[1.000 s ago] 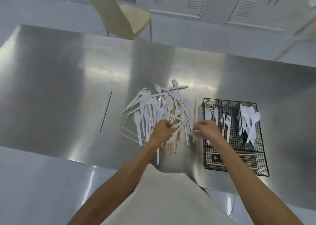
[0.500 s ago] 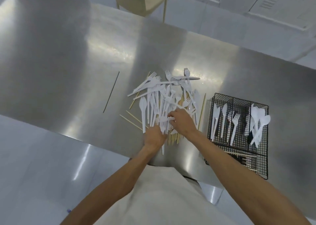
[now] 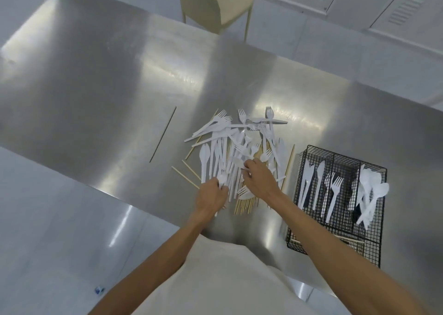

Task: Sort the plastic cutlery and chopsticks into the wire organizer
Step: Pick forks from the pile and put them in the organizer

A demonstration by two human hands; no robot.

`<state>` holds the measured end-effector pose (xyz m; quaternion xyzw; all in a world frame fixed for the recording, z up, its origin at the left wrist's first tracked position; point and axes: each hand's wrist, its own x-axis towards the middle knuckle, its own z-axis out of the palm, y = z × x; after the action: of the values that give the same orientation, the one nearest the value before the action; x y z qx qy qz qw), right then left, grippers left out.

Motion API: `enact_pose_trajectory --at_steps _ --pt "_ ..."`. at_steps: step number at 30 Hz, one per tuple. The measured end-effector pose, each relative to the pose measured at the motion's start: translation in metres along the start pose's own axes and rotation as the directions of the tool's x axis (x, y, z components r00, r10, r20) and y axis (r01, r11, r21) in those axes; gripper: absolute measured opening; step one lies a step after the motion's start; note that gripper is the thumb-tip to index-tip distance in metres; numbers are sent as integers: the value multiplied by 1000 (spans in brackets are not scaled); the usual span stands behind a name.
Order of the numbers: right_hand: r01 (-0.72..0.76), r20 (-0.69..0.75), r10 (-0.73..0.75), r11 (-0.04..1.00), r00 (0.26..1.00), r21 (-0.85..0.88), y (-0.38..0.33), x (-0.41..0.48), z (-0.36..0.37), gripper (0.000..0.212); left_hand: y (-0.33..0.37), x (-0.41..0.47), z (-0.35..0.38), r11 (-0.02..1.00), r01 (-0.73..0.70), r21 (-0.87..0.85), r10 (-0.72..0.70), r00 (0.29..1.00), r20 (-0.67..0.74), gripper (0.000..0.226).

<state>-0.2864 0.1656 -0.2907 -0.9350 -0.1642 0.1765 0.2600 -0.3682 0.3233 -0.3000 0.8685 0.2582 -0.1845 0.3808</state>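
1. The right fingers (image 3: 248,168) are curled narrow and pinch a white piece (image 3: 239,163) in the middle of the pile (image 3: 239,142). I cannot tell what kind of piece it is.
2. The left fingers (image 3: 223,188) are curled over the near ends of white handles at the pile's near-left edge. I cannot tell whether they grip any.
3. Two hands are at work. The left hand (image 3: 211,198) is nearer and the right hand (image 3: 261,181) is just to its right and farther.
4. The pile is one heap of white forks, spoons and knives, too tangled to count. Most pieces run near-far with heads far, and a few at the far edge lie left-right.
5. A bundle of chopsticks (image 3: 244,204) lies under the pile, running near-far. Two loose ones (image 3: 185,177) angle off at the left, and one (image 3: 288,164) lies at the right.
6. One organizer (image 3: 374,250) stands to the right of the pile, apart from it.
   - It has three long bays holding knives (image 3: 306,185), at least two forks (image 3: 334,192) and a cluster of spoons (image 3: 370,182), all with heads far.
   - Its near cross bay holds sticks (image 3: 352,239) lying left-right.
7. One thin dark stick (image 3: 163,134) lies alone to the left on the worktop (image 3: 96,87). One chair (image 3: 215,0) stands beyond it.
8. A second ago the right hand was at the organizer's left edge, and now it is on the pile. The left hand has kept its place.
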Motion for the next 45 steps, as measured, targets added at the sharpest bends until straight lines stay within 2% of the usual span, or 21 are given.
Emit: enact_pose_trajectory --at_steps 4,7,11,13,19,22,25,28,31,37,41,45 --pt "-114 -114 121 992 986 62 12 6 -9 8 22 19 -5 989 -85 -120 84 996 -12 28" --pt "-183 -156 189 982 970 53 16 14 -12 13 49 39 -5 976 -132 -171 126 991 -43 27" --pt "-235 -101 234 972 967 10 14 24 -11 11 80 68 -6 980 -136 -145 129 990 -59 12" --pt "-257 -68 257 966 964 10 14 26 -10 10 91 83 -7 980 -143 -140 139 989 -42 14" --pt "-342 -76 345 939 936 48 22 17 -21 13 122 118 -2 983 -166 -78 162 985 -58 30" --pt "-397 -51 409 905 911 153 28 4 -24 14 130 125 1 993 -116 23 115 993 39 33" --pt "-456 -19 476 853 879 252 36 -11 -27 8 132 125 8 991 -70 113 60 994 91 47" --pt "-506 -30 542 801 840 321 42 -21 -28 26 133 123 13 978 -77 192 53 990 128 43" --pt "-521 -15 580 742 814 422 48 -27 -33 17 134 119 16 970 -78 230 53 993 110 38" --pt "-488 -35 607 671 794 558 69 -46 -59 17 131 104 14 991 -42 125 34 997 66 33" --pt "-489 -52 698 550 714 676 98 -69 -74 16 136 85 22 990 -143 -14 144 983 110 21" --pt "-548 -106 761 549 640 632 131 -92 -86 18 157 60 51 973 -223 -67 232 957 175 33"
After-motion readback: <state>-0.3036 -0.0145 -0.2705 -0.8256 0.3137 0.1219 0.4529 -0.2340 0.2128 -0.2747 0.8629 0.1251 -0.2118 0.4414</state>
